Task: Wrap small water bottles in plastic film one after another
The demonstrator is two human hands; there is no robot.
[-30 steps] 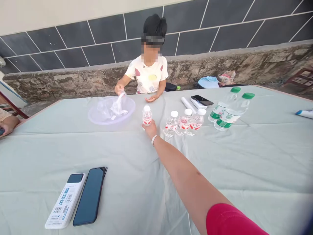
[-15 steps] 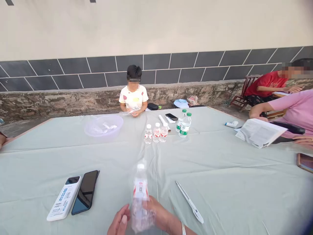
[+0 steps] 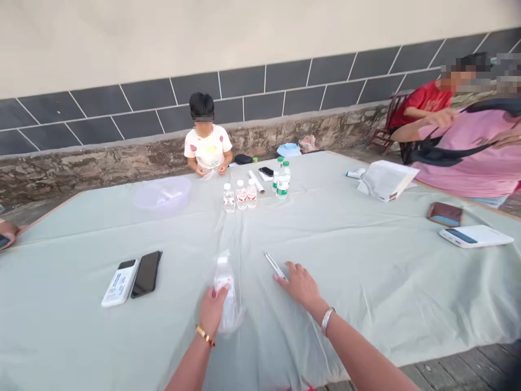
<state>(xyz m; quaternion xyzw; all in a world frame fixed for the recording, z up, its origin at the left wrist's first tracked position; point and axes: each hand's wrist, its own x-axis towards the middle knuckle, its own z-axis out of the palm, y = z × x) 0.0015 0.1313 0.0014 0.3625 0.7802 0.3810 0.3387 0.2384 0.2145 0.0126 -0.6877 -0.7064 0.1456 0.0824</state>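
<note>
My left hand (image 3: 212,308) is wrapped round a small plastic water bottle (image 3: 224,281) with a white cap and a red-and-white label. Loose clear plastic wrap surrounds the bottle, which stands nearly upright at the cloth. To the right, my right hand (image 3: 302,283) reaches over the table with thumb and index finger apart. Its fingertips are at the near end of a slim white utility knife (image 3: 273,263), covering part of the handle; whether they press on it I cannot tell.
Left of my hands lie a white power bank (image 3: 120,283) and a black phone (image 3: 147,274). Three small bottles (image 3: 241,195) and two green-capped bottles (image 3: 282,180) stand farther back, near a translucent basin (image 3: 140,198). People sit across and at right, beside a white box (image 3: 388,180).
My left hand has taken hold of the bottle, and my right hand has let go and moved right to the utility knife. The view has shifted. The person in pink has raised an arm.
</note>
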